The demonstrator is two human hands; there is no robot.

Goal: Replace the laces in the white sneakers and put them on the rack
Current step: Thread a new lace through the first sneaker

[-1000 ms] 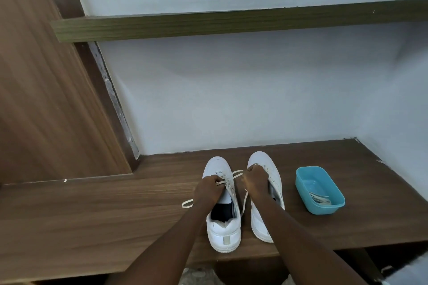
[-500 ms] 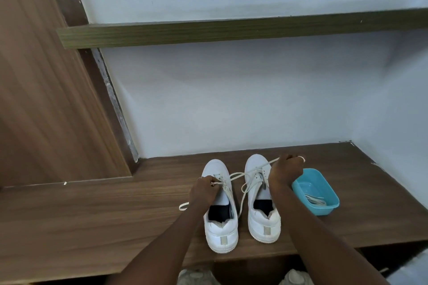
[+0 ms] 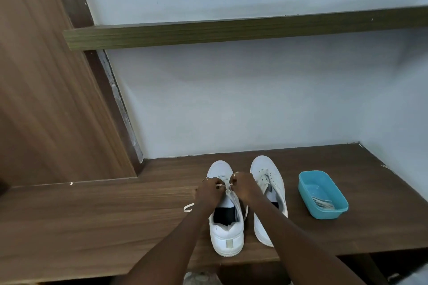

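Observation:
Two white sneakers stand side by side on the brown wooden shelf [image 3: 92,220], toes to the wall. Over the left sneaker [image 3: 225,233] my left hand [image 3: 208,191] and my right hand [image 3: 243,186] meet above its eyelets, each pinching part of its cream lace [image 3: 188,208]. One loose end trails onto the wood to the left, another hangs down between the shoes. The right sneaker [image 3: 269,176] is laced and partly hidden behind my right forearm.
A blue plastic tub [image 3: 323,194] with cream laces inside sits to the right of the shoes. A narrow wooden shelf [image 3: 231,32] runs along the wall above. A wooden panel [image 3: 46,99] rises at left. The shelf's front edge is close below the shoes' heels.
My right hand came back from up and to the right, near the tub, to the left sneaker's eyelets. The left hand stayed on that shoe's lace.

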